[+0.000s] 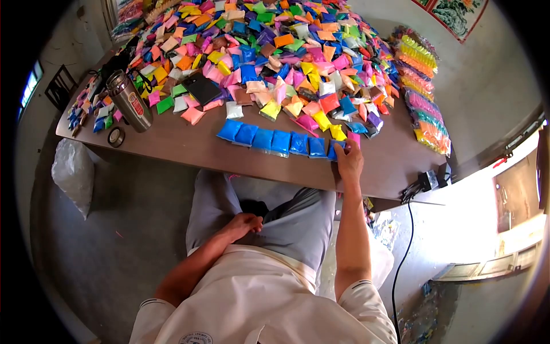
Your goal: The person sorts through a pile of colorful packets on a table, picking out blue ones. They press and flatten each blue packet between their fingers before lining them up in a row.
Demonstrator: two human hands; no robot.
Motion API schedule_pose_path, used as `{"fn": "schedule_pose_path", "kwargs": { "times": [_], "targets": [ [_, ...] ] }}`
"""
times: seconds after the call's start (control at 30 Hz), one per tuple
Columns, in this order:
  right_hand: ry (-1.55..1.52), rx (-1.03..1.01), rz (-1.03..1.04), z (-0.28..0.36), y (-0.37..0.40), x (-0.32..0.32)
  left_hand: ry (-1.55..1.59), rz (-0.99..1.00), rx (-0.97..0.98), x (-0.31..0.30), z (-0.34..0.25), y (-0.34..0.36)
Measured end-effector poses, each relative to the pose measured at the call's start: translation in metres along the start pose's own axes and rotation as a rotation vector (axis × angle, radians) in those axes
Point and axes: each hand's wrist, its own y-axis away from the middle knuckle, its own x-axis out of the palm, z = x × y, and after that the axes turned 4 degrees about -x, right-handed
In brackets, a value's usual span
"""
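A row of several blue packets (263,140) lies side by side near the table's front edge. At the row's right end, my right hand (350,161) has its thumb and fingers closed on the last blue packet (335,150). Just beyond those fingertips is a pink packet (354,137), with a yellow packet (337,132) beside it. My left hand (245,225) rests on my lap below the table, its fingers curled in and nothing visible in them.
A large heap of small multicoloured packets (269,51) covers the table's (189,140) back. Left stand a steel flask (130,103) and its round lid (116,137). A black square device (201,89) lies against the heap. Bundled packet strips (424,92) and black plugs (428,180) are at right.
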Motion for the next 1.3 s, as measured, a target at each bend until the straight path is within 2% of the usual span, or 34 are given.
{"fn": "schedule_pose_path", "kwargs": {
  "times": [0.1,0.13,0.2,0.33,0.4,0.63,0.7,0.83,0.93,1.0,1.23,1.3],
  "targets": [
    [-0.014,-0.093,0.008,-0.007,-0.004,0.006,0.006,-0.001,0.005,0.0,0.0,0.0],
    [-0.014,-0.095,0.004,-0.006,-0.005,0.001,0.005,-0.001,0.009,0.001,-0.001,0.001],
    [-0.124,0.063,0.009,-0.003,-0.006,-0.009,-0.005,-0.021,-0.003,0.001,-0.002,0.001],
    [-0.169,0.033,-0.041,-0.011,-0.003,-0.014,0.002,0.001,0.026,-0.001,0.001,-0.001],
    [-0.158,-0.05,0.029,-0.012,-0.001,-0.013,-0.011,-0.001,0.026,-0.001,0.006,-0.003],
    [-0.101,-0.052,0.042,-0.005,-0.001,-0.006,0.015,-0.05,0.011,0.003,0.004,-0.002],
    [-0.036,-0.022,-0.103,-0.005,-0.005,-0.005,0.029,-0.043,0.009,0.003,0.003,-0.001],
    [0.061,-0.058,-0.151,-0.021,-0.023,0.0,0.054,-0.045,0.022,0.002,0.003,-0.001],
    [0.121,-0.013,-0.09,-0.02,-0.037,0.0,-0.022,-0.013,0.02,0.001,-0.006,0.004],
    [0.144,0.044,0.034,-0.016,-0.044,-0.004,-0.009,-0.024,-0.01,0.003,-0.004,0.004],
    [0.06,-0.019,-0.031,-0.015,-0.066,0.008,-0.01,-0.02,-0.051,-0.002,0.0,0.001],
    [0.045,-0.004,-0.147,-0.004,-0.068,0.013,0.001,-0.017,-0.04,-0.003,0.003,0.002]
  ]
}}
